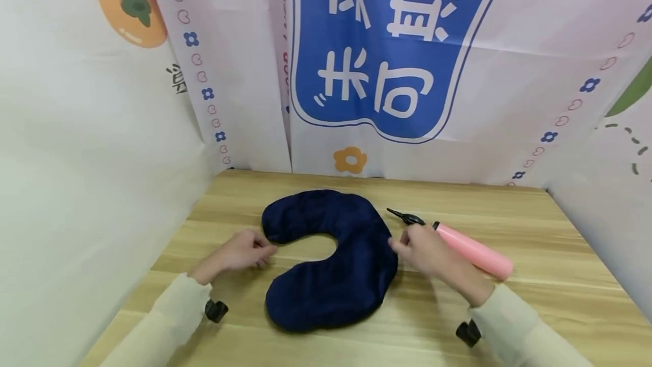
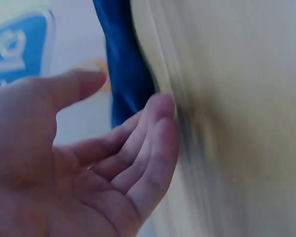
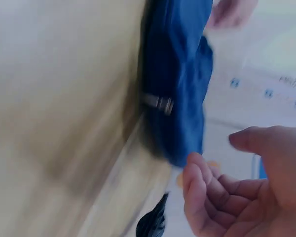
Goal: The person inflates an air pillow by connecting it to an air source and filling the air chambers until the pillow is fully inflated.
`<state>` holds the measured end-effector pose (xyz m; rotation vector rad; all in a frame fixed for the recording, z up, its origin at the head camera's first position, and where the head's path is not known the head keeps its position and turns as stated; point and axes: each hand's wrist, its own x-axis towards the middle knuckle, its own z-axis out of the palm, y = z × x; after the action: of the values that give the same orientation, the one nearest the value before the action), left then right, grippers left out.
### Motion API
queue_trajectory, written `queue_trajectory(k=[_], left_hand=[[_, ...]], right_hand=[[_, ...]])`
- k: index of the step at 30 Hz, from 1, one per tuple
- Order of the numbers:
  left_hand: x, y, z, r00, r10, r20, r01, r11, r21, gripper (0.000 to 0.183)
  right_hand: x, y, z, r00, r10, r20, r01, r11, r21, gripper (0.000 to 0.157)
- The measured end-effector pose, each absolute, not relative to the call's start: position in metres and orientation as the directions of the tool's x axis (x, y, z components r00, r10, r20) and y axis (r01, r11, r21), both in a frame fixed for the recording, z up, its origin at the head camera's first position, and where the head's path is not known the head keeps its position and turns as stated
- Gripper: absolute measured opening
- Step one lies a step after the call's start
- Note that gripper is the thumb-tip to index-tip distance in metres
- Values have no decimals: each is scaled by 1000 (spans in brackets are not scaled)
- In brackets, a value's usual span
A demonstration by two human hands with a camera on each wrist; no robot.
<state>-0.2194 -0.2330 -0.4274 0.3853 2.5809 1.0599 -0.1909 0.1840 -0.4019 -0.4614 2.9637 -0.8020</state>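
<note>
A dark blue U-shaped neck pillow [image 1: 356, 265] lies on the table, its opening turned to the left. Beside the tip of its far arm is my left hand [image 1: 243, 251]; the left wrist view shows the thumb apart from loosely bent fingers, nothing held. My right hand [image 1: 427, 249] is at the pillow's outer curve on the right. In the right wrist view its fingertips [image 3: 195, 165] are close to the blue fabric, thumb spread away; whether they touch cannot be told. A small pale tag or pull [image 3: 160, 103] shows on the pillow's edge.
Behind my right forearm lies a pink cylinder [image 1: 479, 251] with a black end, like a hand pump. A pointed black piece [image 1: 407, 218] lies just left of it. Printed cloth [image 1: 244, 72] walls the wooden table [image 1: 244, 327] at the back and both sides.
</note>
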Motion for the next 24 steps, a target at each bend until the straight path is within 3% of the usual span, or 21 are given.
queue_trajectory(k=[5,8,11,15,17,24], left_hand=[[-196,-196,-427,-824,522,-221,184,615,767,24],[-191,-188,-434,-817,539,-206,201,600,774,21],[-194,-194,-442,-832,528,-167,230,603,764,18],[-208,-215,-446,-865,493,-94,274,621,734,14],[-216,-225,-444,-883,464,-64,281,634,720,12],[-245,-246,-432,-904,422,72,380,711,592,13]], right_hand=[[-226,196,-413,-956,-291,-39,-234,836,-497,61],[-239,199,-433,-946,-320,-46,-253,822,-510,55],[-250,203,-459,-930,-364,43,-333,791,-514,49],[-237,189,-452,-934,-338,115,-347,788,-509,51],[-218,175,-432,-953,-290,91,-295,811,-505,54],[-172,144,-425,-945,-315,90,-316,802,-506,53]])
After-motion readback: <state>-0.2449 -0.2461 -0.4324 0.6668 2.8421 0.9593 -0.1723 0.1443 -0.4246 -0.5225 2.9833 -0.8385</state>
